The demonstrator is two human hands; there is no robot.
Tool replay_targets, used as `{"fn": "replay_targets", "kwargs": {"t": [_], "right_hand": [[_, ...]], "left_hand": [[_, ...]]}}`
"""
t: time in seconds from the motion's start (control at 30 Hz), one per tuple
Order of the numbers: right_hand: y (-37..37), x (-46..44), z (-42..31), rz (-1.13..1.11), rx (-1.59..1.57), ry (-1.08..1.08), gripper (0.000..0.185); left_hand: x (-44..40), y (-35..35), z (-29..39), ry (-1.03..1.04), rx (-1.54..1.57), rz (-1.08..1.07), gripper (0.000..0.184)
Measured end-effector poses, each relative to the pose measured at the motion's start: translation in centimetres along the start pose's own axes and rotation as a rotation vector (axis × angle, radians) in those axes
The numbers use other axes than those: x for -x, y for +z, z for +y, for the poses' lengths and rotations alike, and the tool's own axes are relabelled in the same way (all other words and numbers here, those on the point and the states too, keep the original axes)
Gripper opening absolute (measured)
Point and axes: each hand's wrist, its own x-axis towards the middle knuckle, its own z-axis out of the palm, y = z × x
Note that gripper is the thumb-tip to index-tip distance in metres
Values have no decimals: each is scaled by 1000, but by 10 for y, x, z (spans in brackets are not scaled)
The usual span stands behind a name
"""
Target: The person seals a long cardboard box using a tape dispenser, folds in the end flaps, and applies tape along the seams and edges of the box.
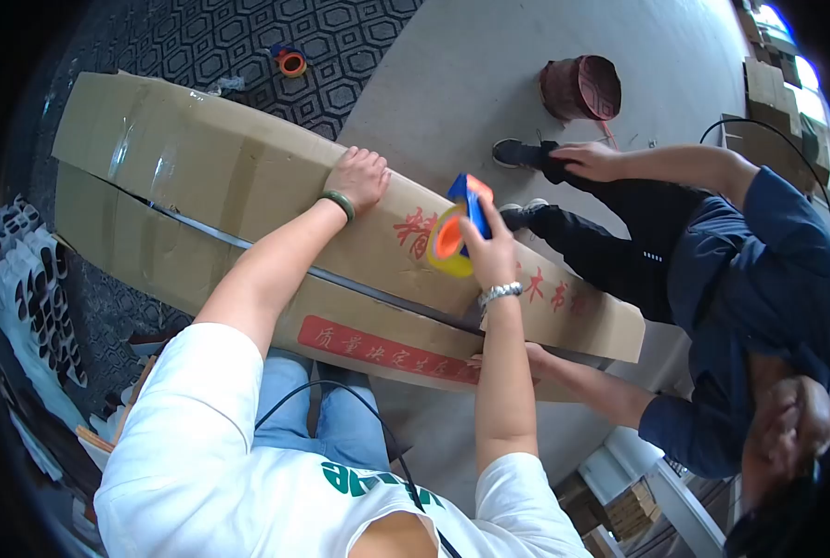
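Note:
A long brown cardboard box [248, 177] with red printed characters lies across the view, its two top flaps apart along a narrow gap. Clear tape strips cross its far left end. My left hand [359, 179], with a green bangle at the wrist, presses on the upper flap near its far edge, fingers curled over that edge. My right hand [491, 249] is closed around a blue and orange tape dispenser [459, 226] with a yellow-edged roll, held over the upper flap just right of the left hand.
At right, a co-worker in dark clothes [740, 251] has one hand at the box's near edge. A second tape dispenser [290, 63] rests on the patterned carpet [201, 46]. A dark red bin [582, 88] stands on the grey floor, and stacked cartons [773, 98] are at upper right.

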Motion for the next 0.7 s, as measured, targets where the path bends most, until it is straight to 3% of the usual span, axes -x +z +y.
{"fn": "replay_targets", "kwargs": {"t": [0.1,0.2,0.33,0.4,0.47,0.7], "right_hand": [[-22,-13,-20,-25,27,161,54],[37,-27,31,-220,197,195,60],[38,-20,17,-240,171,307,61],[40,-25,12,-239,187,284,61],[39,-18,16,-238,209,277,62],[43,11,14,-229,262,261,61]], "left_hand": [[-4,2,9,-7,-11,-24,22],[4,-4,9,1,-17,-77,22],[5,-8,13,-5,-42,-120,25],[-6,-2,22,1,-54,-141,26],[-11,10,40,94,56,-308,28],[-13,16,60,120,-11,-328,30]]}}
